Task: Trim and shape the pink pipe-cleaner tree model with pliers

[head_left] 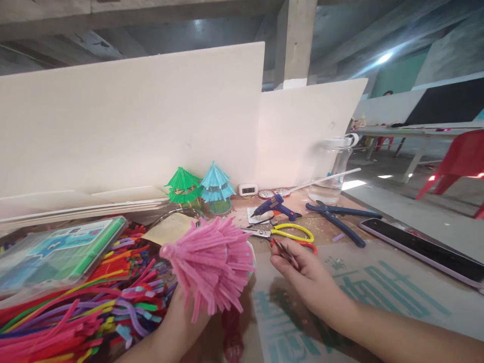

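A pink pipe-cleaner tree (214, 264) with layered, fringed tiers lies tilted on its side in the air, its tip pointing left. My left hand (189, 307) grips it from below, with most of the fingers hidden behind the pink strands. Just to its right, my right hand (298, 267) is closed around slim dark tweezers (286, 253), whose points face up and left, apart from the tree. Beyond that hand lie scissors (293, 233) with yellow and red handles, and a blue hot glue gun (276, 205).
Loose colourful pipe cleaners (75, 322) and a clear plastic case (60, 252) fill the left. Green (183, 186) and light blue (217, 184) trees stand against the white board (151, 121). Blue pliers (336, 219), a phone (419, 247) and a water bottle (330, 166) are at right.
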`<action>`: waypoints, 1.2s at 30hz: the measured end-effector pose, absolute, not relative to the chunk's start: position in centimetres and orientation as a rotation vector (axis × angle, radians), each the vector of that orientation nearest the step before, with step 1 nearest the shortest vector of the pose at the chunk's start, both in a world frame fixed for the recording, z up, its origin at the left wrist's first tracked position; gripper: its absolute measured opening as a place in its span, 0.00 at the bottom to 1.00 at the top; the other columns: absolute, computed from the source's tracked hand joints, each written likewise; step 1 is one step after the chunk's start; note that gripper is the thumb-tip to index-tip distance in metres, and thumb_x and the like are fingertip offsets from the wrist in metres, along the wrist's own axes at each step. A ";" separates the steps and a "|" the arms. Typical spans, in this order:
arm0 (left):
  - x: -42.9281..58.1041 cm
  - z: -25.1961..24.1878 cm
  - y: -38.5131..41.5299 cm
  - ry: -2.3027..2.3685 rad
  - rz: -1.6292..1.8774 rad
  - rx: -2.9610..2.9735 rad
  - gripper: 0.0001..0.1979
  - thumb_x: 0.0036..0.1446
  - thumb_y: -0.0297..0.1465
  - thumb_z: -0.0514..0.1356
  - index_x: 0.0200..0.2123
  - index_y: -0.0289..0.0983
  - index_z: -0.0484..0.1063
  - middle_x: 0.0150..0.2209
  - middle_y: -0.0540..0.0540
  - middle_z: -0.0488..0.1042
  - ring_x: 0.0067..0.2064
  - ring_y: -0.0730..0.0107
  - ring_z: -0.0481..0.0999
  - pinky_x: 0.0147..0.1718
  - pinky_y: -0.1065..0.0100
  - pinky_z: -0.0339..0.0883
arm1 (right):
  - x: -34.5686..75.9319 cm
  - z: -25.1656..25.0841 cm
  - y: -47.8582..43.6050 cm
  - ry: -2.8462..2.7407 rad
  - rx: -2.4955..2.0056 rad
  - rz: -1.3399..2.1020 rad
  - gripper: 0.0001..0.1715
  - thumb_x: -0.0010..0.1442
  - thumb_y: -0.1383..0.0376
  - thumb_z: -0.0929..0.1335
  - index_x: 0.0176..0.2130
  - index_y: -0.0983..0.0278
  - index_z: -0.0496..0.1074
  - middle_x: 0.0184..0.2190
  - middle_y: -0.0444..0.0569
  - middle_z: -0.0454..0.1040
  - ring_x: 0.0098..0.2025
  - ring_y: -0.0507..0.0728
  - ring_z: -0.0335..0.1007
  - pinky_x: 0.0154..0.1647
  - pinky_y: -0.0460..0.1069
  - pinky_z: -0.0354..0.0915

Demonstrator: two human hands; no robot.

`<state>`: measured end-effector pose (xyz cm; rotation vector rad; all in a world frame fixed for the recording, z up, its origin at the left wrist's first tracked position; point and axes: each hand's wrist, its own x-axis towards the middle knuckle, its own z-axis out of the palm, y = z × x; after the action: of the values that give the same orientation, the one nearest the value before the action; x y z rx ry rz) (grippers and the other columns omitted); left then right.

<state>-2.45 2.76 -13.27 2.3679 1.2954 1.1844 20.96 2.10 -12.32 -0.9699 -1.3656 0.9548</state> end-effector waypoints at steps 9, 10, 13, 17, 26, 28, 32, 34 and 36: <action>-1.6 -12.5 3.5 1.150 1.085 2.522 0.15 0.54 0.31 0.51 0.29 0.42 0.78 0.33 0.44 0.82 0.36 0.58 0.79 0.38 0.58 0.76 | 20.6 -8.0 -0.6 -1.391 -0.869 1.169 0.20 0.53 0.47 0.71 0.28 0.60 0.74 0.15 0.37 0.50 0.21 0.51 0.49 0.21 0.46 0.49; -1.7 -12.9 3.6 1.142 1.066 2.564 0.14 0.53 0.30 0.52 0.28 0.42 0.78 0.33 0.43 0.82 0.37 0.57 0.79 0.38 0.58 0.76 | 20.6 -8.0 -0.8 -1.393 -0.867 1.192 0.22 0.53 0.45 0.71 0.27 0.61 0.73 0.15 0.37 0.51 0.20 0.50 0.48 0.21 0.46 0.48; -2.0 -13.5 3.6 1.169 1.038 2.647 0.14 0.51 0.30 0.53 0.30 0.41 0.79 0.37 0.41 0.81 0.42 0.54 0.78 0.44 0.53 0.73 | 20.4 -7.9 -1.3 -1.420 -0.841 1.263 0.27 0.51 0.41 0.70 0.22 0.61 0.68 0.15 0.38 0.51 0.21 0.50 0.47 0.21 0.46 0.46; -2.0 -13.3 3.7 1.132 1.031 2.706 0.16 0.52 0.28 0.53 0.39 0.38 0.79 0.49 0.38 0.76 0.55 0.49 0.70 0.56 0.45 0.64 | 19.9 -7.6 -1.6 -1.456 -0.809 1.319 0.32 0.50 0.41 0.71 0.17 0.60 0.58 0.14 0.38 0.52 0.21 0.50 0.49 0.23 0.46 0.48; -1.6 -13.1 3.8 1.043 1.088 2.751 0.15 0.57 0.31 0.53 0.45 0.39 0.76 0.55 0.39 0.72 0.59 0.49 0.67 0.59 0.47 0.61 | 20.2 -7.8 -1.0 -1.555 -0.862 1.325 0.28 0.50 0.42 0.71 0.26 0.63 0.66 0.20 0.37 0.59 0.20 0.47 0.48 0.21 0.45 0.49; -1.6 -13.2 3.8 1.069 1.112 2.714 0.13 0.57 0.32 0.54 0.40 0.39 0.77 0.51 0.39 0.75 0.56 0.49 0.69 0.57 0.47 0.63 | 20.4 -8.0 -0.9 -1.574 -0.870 1.301 0.27 0.52 0.43 0.70 0.26 0.63 0.65 0.19 0.36 0.57 0.20 0.47 0.48 0.21 0.45 0.49; -1.6 -13.3 4.2 1.095 1.152 2.586 0.13 0.60 0.33 0.51 0.35 0.38 0.75 0.42 0.40 0.78 0.50 0.52 0.74 0.53 0.51 0.67 | 20.5 -8.1 -0.9 -1.603 -0.884 1.235 0.26 0.55 0.45 0.69 0.24 0.61 0.61 0.16 0.35 0.51 0.19 0.48 0.47 0.21 0.45 0.49; -1.6 -13.2 4.4 1.111 1.168 2.511 0.13 0.61 0.34 0.50 0.37 0.37 0.74 0.43 0.41 0.79 0.47 0.55 0.76 0.49 0.55 0.69 | 20.6 -8.2 -0.8 -1.612 -0.909 1.207 0.24 0.57 0.46 0.68 0.25 0.61 0.63 0.15 0.35 0.51 0.19 0.48 0.47 0.21 0.45 0.50; -1.7 -13.2 4.6 1.150 1.181 2.457 0.13 0.62 0.35 0.51 0.37 0.37 0.73 0.42 0.41 0.79 0.45 0.56 0.76 0.47 0.57 0.70 | 20.8 -8.2 -0.7 -1.619 -0.935 1.171 0.21 0.59 0.47 0.66 0.28 0.62 0.65 0.15 0.34 0.50 0.19 0.49 0.47 0.21 0.45 0.51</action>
<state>-1.72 4.64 -13.22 2.4570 1.1499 1.1806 20.78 -0.72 -8.20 -0.9351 -1.6193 1.1710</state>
